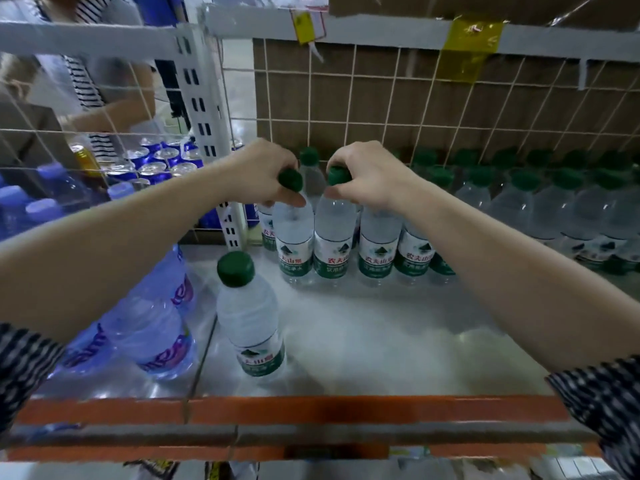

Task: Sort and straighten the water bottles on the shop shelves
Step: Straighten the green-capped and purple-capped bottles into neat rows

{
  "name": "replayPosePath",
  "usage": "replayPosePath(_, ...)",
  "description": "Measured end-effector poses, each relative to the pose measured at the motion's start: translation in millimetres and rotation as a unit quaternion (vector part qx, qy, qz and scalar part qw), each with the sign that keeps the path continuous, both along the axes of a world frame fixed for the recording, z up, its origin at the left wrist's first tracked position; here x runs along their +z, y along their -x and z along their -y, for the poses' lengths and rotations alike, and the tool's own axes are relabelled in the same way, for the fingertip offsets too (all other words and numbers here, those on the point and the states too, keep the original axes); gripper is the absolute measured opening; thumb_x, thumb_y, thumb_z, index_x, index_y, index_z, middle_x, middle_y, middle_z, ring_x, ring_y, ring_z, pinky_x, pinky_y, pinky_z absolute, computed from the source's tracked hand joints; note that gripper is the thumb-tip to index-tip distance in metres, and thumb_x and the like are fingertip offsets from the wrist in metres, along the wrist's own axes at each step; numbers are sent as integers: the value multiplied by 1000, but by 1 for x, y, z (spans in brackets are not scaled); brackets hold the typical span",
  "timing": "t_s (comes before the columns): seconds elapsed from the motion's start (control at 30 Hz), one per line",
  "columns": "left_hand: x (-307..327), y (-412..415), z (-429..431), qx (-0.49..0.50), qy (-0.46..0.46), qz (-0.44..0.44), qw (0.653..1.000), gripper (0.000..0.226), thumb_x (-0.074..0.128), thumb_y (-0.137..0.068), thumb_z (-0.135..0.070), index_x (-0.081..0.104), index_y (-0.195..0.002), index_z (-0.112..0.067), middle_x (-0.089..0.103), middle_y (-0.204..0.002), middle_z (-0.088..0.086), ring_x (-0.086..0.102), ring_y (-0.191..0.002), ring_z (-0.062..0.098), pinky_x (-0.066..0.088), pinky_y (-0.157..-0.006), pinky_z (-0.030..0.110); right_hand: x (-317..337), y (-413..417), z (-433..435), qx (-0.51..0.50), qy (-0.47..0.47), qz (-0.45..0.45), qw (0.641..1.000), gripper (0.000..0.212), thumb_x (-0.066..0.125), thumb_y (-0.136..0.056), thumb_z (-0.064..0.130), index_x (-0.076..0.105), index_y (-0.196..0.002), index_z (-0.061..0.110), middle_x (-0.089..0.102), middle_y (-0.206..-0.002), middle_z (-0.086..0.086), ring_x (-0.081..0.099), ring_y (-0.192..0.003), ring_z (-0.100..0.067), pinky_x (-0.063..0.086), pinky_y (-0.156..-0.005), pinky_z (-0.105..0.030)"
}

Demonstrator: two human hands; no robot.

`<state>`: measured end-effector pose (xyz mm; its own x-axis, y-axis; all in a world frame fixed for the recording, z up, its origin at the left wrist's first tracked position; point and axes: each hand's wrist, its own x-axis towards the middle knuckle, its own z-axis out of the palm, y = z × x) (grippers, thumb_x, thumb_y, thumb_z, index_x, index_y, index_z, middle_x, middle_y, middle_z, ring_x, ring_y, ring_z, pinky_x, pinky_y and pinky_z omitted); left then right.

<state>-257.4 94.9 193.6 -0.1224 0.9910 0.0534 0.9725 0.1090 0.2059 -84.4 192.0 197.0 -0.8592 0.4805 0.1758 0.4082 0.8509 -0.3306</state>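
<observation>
Shelf deck looks slick; left hand pinches left bottle, right hand pinches right bottle; tilting either could topple neighbouring row.

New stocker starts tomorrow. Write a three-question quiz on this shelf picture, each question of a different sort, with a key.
1. True or false: the left hand grips the left bottle and the right hand grips the right bottle, each near its cap.
2. The lone bottle is: A) upright, nearer than the row and to its left; B) lying on its side; C) on the top shelf.
3. Fill in: the cans at the far left are ____ in colour.

Key: 1 true; 2 A; 3 blue.
</observation>
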Motion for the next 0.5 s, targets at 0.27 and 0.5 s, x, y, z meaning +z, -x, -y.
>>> replayPosePath(0.27, -8, 1, -27, -21, -24, 40, 999, 37, 75, -77, -47, 62, -90, -14, 65, -74, -5, 64, -51, -3, 49, -55, 17, 1, 4, -13, -71, -14, 32, 997, 19, 75, -82, 20, 72, -98, 8, 69, -82, -7, 67, -76, -21, 58, -75, -36)
replayPosePath(0.5, -14, -2, -31, 3, -40, 24, 999, 51, 71, -71, -60, 60, -88, -13, 65, -70, 0, 67, -55, 9, 57, -59, 28, -7, 9, -17, -126, -43, 19, 991, 16, 75, -83, 15, 68, -93, 4, 69, -79, -11, 69, -69, -24, 60, -72, -39)
